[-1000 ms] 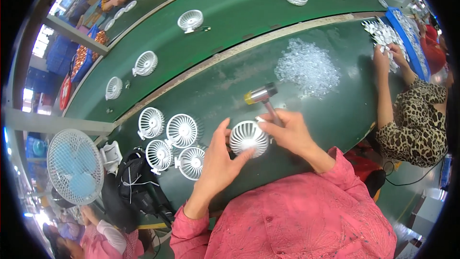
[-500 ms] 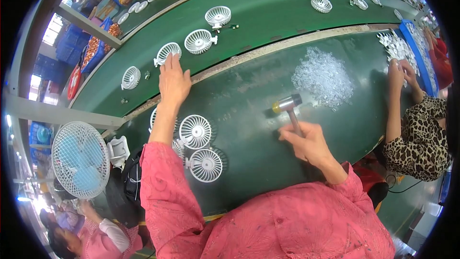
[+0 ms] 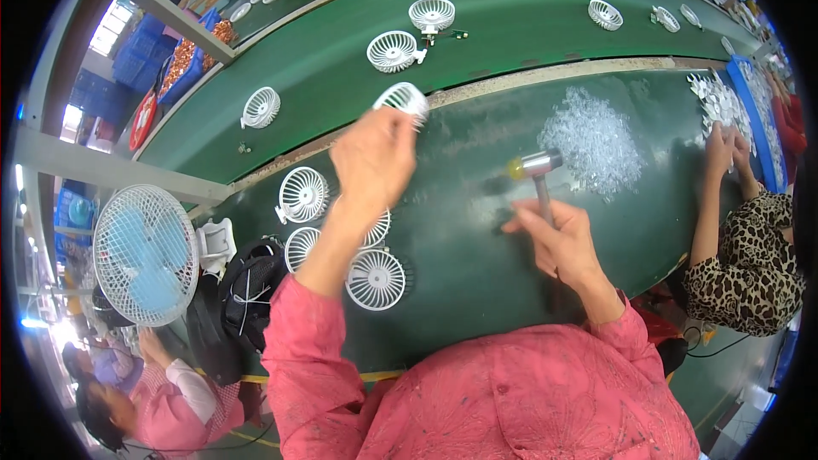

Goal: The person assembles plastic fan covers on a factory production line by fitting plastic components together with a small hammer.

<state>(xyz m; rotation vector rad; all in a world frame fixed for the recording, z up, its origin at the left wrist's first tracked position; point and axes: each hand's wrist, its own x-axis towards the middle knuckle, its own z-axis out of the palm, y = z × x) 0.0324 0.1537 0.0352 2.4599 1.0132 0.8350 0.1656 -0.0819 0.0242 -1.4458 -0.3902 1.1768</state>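
Holding hand: the left hand point(image 3: 375, 158) has its fingers bent together, pinching the near side of a white fan cover point(image 3: 402, 99).
Place: above the worktop's point(image 3: 460, 290) far edge, by the green belt point(image 3: 332, 77).
Feel: likely light, stiff and smooth.
Ribs: thin, might snap.
Rim: probably the best grip.
Other hand: the right hand point(image 3: 561, 243) curls its fingers round a hammer point(image 3: 540, 169).

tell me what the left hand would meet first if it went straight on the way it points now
Beyond the white fan housing that the left hand holds, probably the nearest slatted housing lying on the green belt; depth is unclear, so it might pass above.
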